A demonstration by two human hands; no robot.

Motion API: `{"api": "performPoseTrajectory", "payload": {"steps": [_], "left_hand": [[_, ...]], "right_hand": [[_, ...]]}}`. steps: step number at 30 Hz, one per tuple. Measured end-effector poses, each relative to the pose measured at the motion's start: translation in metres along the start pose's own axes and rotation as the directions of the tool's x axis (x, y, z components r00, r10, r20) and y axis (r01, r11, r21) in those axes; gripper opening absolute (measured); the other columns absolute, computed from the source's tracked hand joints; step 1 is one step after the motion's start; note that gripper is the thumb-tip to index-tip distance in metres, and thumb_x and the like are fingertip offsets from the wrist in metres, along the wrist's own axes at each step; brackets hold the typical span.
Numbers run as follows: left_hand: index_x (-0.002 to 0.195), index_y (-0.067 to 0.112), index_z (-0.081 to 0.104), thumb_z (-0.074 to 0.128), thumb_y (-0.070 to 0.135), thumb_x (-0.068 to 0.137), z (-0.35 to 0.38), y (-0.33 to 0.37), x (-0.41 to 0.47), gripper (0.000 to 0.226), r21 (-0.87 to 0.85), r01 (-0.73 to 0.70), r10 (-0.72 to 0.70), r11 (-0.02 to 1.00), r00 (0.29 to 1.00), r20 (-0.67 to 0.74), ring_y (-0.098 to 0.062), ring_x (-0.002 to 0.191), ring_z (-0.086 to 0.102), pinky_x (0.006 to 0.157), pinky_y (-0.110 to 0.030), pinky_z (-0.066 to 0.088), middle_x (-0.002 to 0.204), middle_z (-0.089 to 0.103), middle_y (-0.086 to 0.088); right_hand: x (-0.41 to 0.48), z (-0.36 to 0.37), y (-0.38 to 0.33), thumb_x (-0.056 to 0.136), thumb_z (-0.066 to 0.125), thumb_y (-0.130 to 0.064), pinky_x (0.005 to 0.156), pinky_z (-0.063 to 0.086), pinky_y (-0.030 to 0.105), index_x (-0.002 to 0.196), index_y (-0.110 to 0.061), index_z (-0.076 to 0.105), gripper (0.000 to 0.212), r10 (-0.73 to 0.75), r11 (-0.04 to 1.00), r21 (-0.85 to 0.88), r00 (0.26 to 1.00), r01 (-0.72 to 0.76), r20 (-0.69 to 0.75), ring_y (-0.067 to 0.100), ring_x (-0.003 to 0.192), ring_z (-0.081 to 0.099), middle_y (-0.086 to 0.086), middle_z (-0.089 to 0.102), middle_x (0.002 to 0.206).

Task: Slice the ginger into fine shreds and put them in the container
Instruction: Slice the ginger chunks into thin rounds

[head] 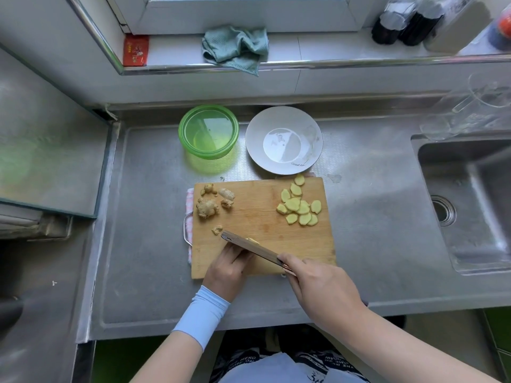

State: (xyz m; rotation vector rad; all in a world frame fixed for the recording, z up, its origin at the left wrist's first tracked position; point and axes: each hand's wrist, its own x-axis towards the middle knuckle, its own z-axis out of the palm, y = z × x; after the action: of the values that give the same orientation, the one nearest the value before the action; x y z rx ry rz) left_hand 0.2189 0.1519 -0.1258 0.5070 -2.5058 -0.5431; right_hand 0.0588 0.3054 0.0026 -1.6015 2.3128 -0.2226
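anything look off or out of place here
Minor only: the teal cloth lies crumpled on the sill, a corner drooping over its edge, and one ginger slice sits right at the far edge of the cutting board.

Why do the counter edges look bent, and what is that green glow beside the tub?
Head view: the wide-angle lens bows the steel counter and window sill; daylight passing through the green container tints the counter beside it; glare patches the plate; the bottles at top right are blurred; the knife and cutting board look sharp.
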Motion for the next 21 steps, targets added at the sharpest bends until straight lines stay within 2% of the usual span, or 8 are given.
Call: {"api": "performPoseTrajectory", "payload": {"steps": [5, 7, 12, 21], "left_hand": [[0.101, -0.001, 0.075, 0.071, -0.002, 0.084, -0.001, 0.003, 0.003, 0.017, 0.004, 0.004, -0.004, 1.000, 0.999, -0.037, -0.034, 0.097, 0.065, 0.088, -0.037, 0.054, 0.104, 0.070, -0.018], [0.102, 0.000, 0.074, 0.072, -0.005, 0.082, -0.001, 0.002, 0.002, 0.020, -0.014, -0.007, 0.006, 1.000, 0.999, -0.051, -0.034, 0.097, 0.066, 0.087, -0.038, 0.054, 0.105, 0.070, -0.018], [0.113, 0.006, 0.064, 0.080, -0.017, 0.069, -0.002, 0.003, 0.003, 0.051, -0.080, -0.025, 0.019, 0.997, 0.997, -0.070, -0.033, 0.097, 0.065, 0.088, -0.038, 0.054, 0.108, 0.067, -0.015], [0.111, 0.006, 0.066, 0.080, -0.020, 0.067, -0.002, 0.005, 0.004, 0.053, -0.101, -0.010, 0.002, 0.995, 0.997, -0.081, -0.031, 0.096, 0.065, 0.087, -0.036, 0.054, 0.104, 0.069, -0.015]], "right_hand": [[0.002, -0.004, -0.002, 0.101, 0.046, -0.038, 0.046, 0.046, 0.037, 0.124, -0.038, 0.049, 0.023, 0.017, 0.997, 0.073, 0.997, -0.023, 0.078, 0.023, 0.059, 0.061, -0.005, 0.062, 0.073], [0.005, -0.009, -0.004, 0.104, 0.041, -0.038, 0.052, 0.048, 0.038, 0.126, -0.036, 0.049, 0.024, 0.034, 0.997, 0.070, 0.991, -0.043, 0.127, 0.025, 0.065, 0.062, -0.004, 0.063, 0.078], [0.011, -0.015, -0.005, 0.106, 0.033, -0.039, 0.062, 0.053, 0.042, 0.126, -0.035, 0.042, 0.022, 0.073, 0.995, 0.051, 0.967, -0.088, 0.245, 0.028, 0.074, 0.062, -0.002, 0.064, 0.086], [0.016, -0.009, -0.008, 0.105, 0.035, -0.034, 0.059, 0.054, 0.043, 0.117, -0.034, 0.041, 0.014, 0.112, 0.988, 0.074, 0.952, -0.139, 0.285, 0.030, 0.068, 0.060, -0.001, 0.062, 0.079]]}}
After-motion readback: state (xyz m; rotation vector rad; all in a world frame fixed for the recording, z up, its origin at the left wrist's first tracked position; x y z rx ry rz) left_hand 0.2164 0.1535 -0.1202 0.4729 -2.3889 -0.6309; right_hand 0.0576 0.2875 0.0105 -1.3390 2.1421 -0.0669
